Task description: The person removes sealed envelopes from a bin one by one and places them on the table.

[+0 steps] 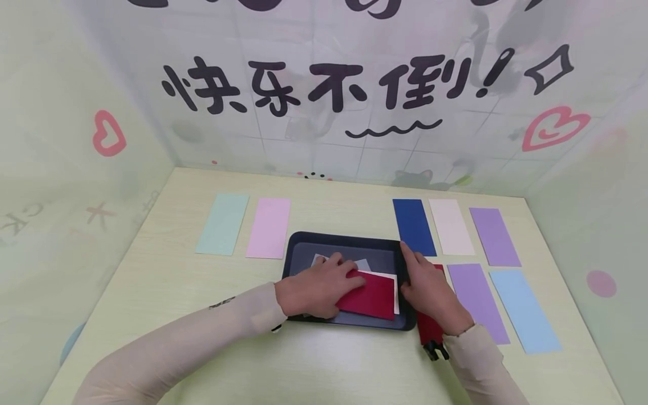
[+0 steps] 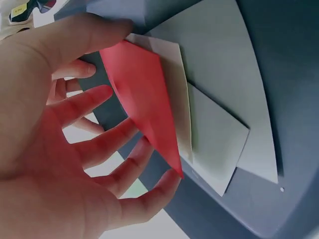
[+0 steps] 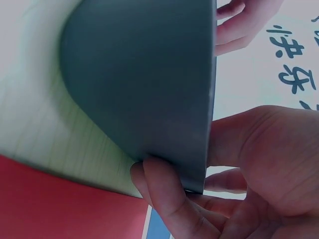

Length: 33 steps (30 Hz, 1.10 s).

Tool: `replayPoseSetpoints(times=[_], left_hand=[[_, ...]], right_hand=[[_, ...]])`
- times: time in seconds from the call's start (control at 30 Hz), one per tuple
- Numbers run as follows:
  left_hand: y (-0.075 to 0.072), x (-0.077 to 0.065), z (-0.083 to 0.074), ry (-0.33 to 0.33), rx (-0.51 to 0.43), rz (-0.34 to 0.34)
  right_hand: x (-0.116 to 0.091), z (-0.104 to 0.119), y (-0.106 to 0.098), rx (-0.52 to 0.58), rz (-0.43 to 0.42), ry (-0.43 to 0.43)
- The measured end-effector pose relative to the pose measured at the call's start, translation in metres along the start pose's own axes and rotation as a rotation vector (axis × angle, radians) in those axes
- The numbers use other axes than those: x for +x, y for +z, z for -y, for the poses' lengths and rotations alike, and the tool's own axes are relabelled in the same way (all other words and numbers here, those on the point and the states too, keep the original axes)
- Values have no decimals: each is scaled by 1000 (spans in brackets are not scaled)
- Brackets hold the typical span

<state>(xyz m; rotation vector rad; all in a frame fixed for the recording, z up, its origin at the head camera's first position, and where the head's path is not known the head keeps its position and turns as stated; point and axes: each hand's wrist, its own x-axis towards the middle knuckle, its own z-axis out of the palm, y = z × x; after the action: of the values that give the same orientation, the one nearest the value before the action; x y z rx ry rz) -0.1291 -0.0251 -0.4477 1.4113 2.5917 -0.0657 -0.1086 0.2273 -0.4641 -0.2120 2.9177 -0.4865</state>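
Note:
My left hand [image 1: 324,286] is over a dark grey tray [image 1: 349,241] and holds a red card [image 1: 372,295] between thumb and fingers. Under the red card lies a white card [image 1: 396,301]. Paler pieces of card [image 2: 217,132] overlap beneath it on the tray floor, seen best in the left wrist view. At the tray's right end, my right hand [image 1: 430,293] grips the rim, with the thumb on one side of the wall and fingers on the other. A second red card [image 1: 429,331] lies on the table, partly covered by my right hand.
Left of the tray lie a mint card [image 1: 223,225] and a pink card [image 1: 269,228]. To its right are blue [image 1: 414,225], pale pink [image 1: 452,226], two purple [image 1: 495,236] and light blue [image 1: 525,311] cards. Printed curtains [image 1: 314,146] border the table's back and sides.

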Motion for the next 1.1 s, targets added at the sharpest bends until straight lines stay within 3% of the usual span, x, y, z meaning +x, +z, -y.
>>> replayPoseSetpoints(times=[0.33,0.63,0.87,1.1], left_hand=[[-7,-8,16,-15,-105,-91],[-16,-23,33,-117,-142,-154],[-17,-37,53,-287,-153,-225],[-18,-62,81,-475,-199,-289]], right_hand=[[0,1,-1,7,6,-3],[0,2,-1,0,1,-2],[-1,2,-2,15,0,-8],[-1,1,-2,19,6,-6]])
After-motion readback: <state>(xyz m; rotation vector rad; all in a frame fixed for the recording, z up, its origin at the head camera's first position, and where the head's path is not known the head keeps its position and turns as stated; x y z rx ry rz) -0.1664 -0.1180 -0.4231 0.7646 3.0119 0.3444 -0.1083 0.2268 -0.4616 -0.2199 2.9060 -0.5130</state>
